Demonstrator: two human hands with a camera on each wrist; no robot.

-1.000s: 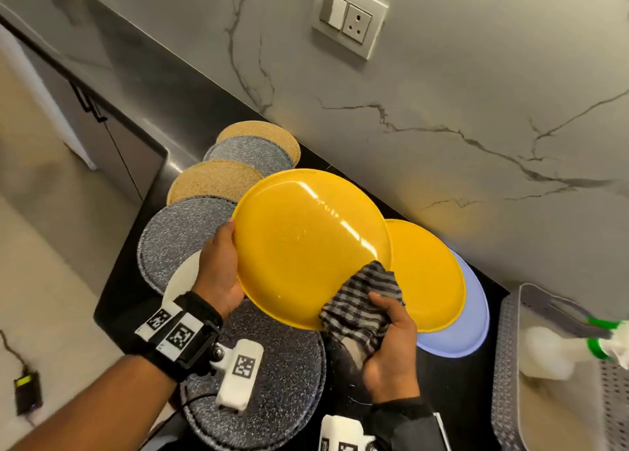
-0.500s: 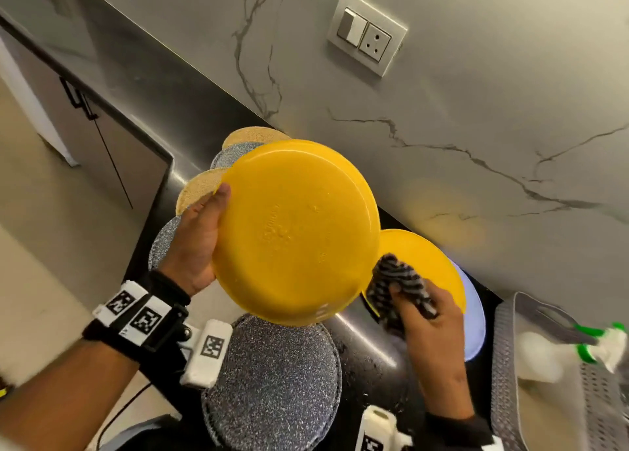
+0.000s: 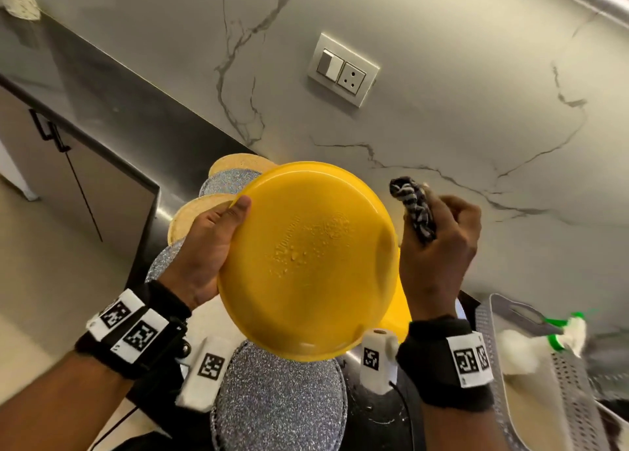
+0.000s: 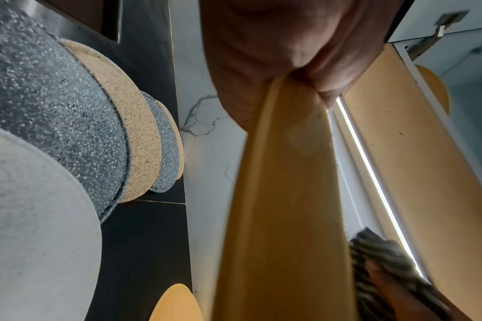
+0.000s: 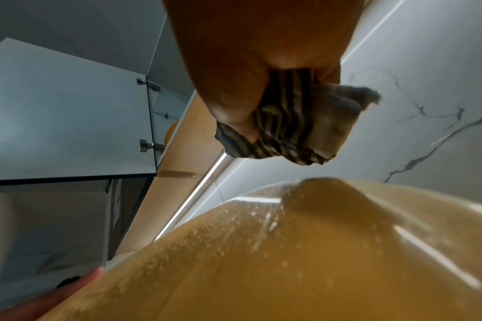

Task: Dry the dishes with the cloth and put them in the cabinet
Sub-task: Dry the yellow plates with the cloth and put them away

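The plate (image 3: 308, 263) is up in front of me, above the counter (image 3: 102, 90), tilted so its underside faces me. That underside carries a patch of water drops near the middle, so by my reckoning this side is the one to dry now.

My left hand (image 3: 207, 246) grips the plate by its left rim, thumb over the back; the left wrist view shows the rim wedged in the curl of that hand. My right hand (image 3: 439, 246) is closed round the bunched cloth (image 3: 413, 212), just beside the plate's right edge and not touching it.

To do this well I should bring the cloth onto the wet patch and wipe outward in circles to the rim, pressing toward my left palm so the plate cannot swing. The plate looks like smooth plastic, likely slippery when wet, so the left grip must be firm. A flatter wad of cloth would cover more than this tight bunch.

Below lie more plates (image 3: 282, 406), speckled grey and tan, and a second yellow one (image 3: 398, 314), mostly hidden. A basket (image 3: 578, 416) sits at the right. The wrist views show an open cabinet (image 5: 69, 108) overhead, where this plate should go once both faces are dry.
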